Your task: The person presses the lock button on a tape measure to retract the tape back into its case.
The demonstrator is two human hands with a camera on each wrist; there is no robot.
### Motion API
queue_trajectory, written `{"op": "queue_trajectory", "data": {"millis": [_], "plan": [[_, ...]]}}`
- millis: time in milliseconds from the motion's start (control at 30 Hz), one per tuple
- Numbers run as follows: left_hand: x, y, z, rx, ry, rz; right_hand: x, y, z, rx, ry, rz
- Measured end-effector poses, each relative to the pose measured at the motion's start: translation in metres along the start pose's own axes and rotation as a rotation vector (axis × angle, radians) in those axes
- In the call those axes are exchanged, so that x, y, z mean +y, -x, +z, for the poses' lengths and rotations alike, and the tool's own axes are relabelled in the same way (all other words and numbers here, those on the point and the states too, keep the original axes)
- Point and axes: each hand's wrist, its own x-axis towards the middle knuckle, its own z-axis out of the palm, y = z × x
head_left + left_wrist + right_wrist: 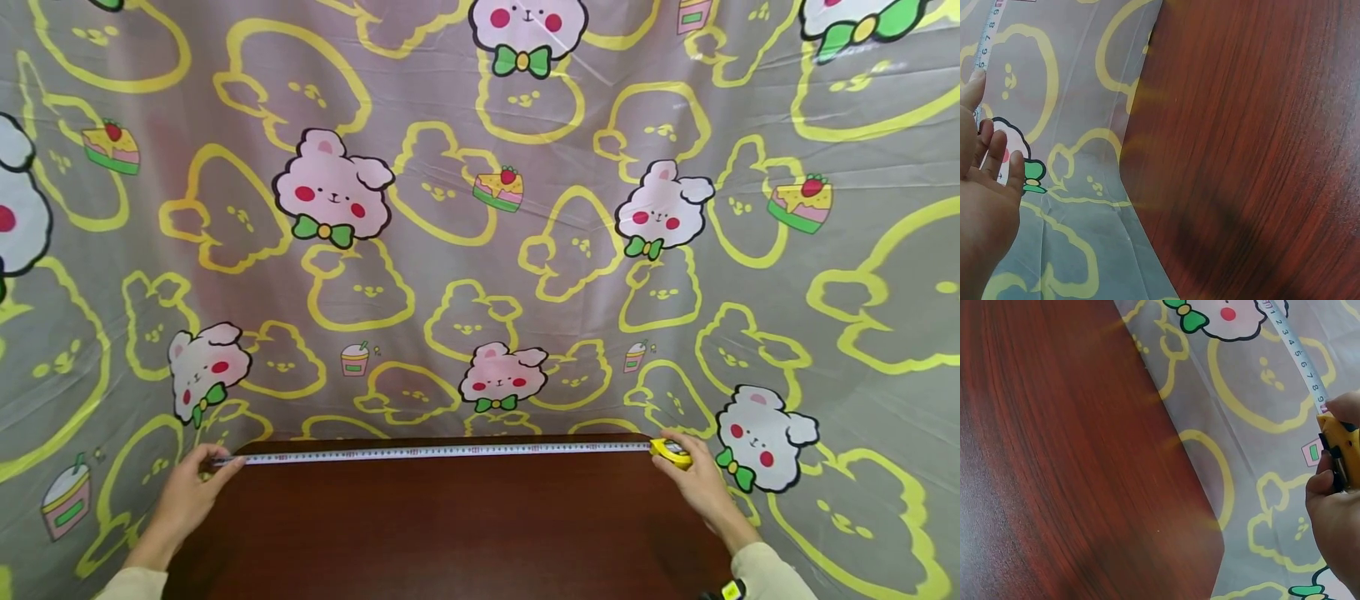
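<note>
A tape measure's white blade (450, 452) stretches nearly level across the far edge of the dark wooden table (442, 525). At its left end my left hand (191, 487) pinches the blade tip between thumb and fingers. My right hand (693, 479) grips the yellow tape measure case (671, 452) at the other end. In the left wrist view the thumb (974, 90) lies against the numbered blade (986, 44). The right wrist view shows the blade (1297, 353) coming straight out of the yellow case (1342, 450), held in curled fingers.
Behind the table hangs a grey curtain (442, 275) printed with white rabbits and yellow outlines, also closing in both sides. A small black and yellow object (731, 590) shows by the right sleeve at the bottom edge.
</note>
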Motion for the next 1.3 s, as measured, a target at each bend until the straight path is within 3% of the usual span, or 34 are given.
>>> {"op": "queue_trajectory", "data": {"millis": [167,400,533,733,1300], "plan": [[0.000,0.001,0.001,-0.026,0.010,0.010,0.003,0.002,0.000,0.008,0.042,-0.028],[0.000,0.002,0.001,-0.081,-0.005,-0.064,0.001,0.005,0.000,-0.033,0.039,0.038],[0.000,0.004,0.004,-0.053,-0.007,-0.060,-0.001,0.006,0.003,-0.028,0.034,0.041],[-0.001,0.006,0.009,0.000,0.013,0.000,-0.005,0.005,0.010,-0.022,0.004,0.021],[0.009,0.008,0.020,0.003,0.022,-0.013,-0.008,0.005,0.020,0.010,-0.047,-0.015]]}}
